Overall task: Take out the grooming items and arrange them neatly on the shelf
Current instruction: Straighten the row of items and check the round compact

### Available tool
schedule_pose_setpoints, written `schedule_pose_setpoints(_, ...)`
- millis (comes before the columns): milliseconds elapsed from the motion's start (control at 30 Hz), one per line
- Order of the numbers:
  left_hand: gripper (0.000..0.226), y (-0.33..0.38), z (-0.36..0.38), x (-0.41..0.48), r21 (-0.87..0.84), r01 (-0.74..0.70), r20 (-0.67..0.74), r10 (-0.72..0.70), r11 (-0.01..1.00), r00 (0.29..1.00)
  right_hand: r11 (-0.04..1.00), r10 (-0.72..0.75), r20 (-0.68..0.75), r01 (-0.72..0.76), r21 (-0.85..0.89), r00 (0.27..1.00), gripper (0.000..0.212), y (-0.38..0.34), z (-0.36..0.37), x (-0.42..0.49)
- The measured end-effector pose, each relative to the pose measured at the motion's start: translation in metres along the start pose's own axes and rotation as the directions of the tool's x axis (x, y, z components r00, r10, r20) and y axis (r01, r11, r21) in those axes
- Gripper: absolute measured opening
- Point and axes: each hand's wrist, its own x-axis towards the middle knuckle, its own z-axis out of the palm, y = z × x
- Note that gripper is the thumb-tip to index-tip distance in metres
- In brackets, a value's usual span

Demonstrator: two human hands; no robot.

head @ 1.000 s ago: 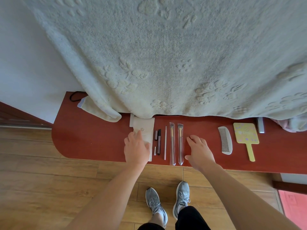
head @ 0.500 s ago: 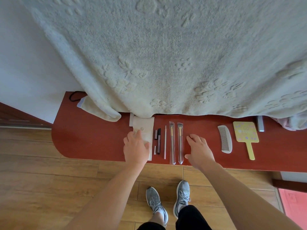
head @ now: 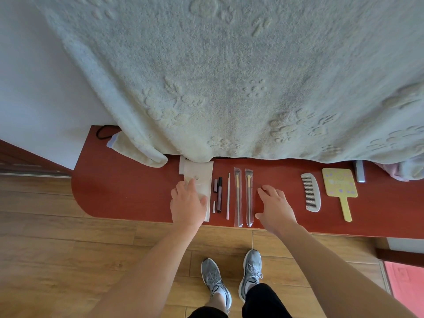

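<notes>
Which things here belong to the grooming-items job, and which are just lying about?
Job: white pouch, dark pencil, thin stick, sleeved brushes, comb, hand mirror, red shelf.
Lying about: hanging towel, black cord, folded cloth, pink mat.

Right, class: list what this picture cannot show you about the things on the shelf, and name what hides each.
- Head view, white pouch: top under the hanging blanket, lower part under the left hand.
- Head view, grey object beside the yellow mirror: far end under the blanket, so unidentifiable.
- Head view, mirror's print: too small to read.
- Head view, right hand: unclear whether it touches the shelf.
</notes>
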Motion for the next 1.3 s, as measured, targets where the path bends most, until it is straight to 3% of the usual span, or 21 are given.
schedule_pose_setpoints(433,0.064,-0.006,-0.011,-0.001,-0.001,-0.017,-0.027,0.017,1.0,0.999,1.0,0.009,0.002,-0.009,0.006,1.0,0.077,-0.001,0.0,0.0)
schedule_pose_setpoints(900,0.062,0.001,-0.044,-0.006,-0.053,-0.285,-0.022,0.284,0.957,0.959,0.998,0.023,-0.028,-0.021,0.058,0.999,0.069,0.004,-0.018,-0.017)
schedule_pose_setpoints(1300,0.072,0.089,-0.042,-0.028,-0.123,-0.446,0.017,0.451,0.886,0.892,0.976,0.158,-0.149,-0.131,0.175,0.976,0.067,0.071,-0.051,-0.05)
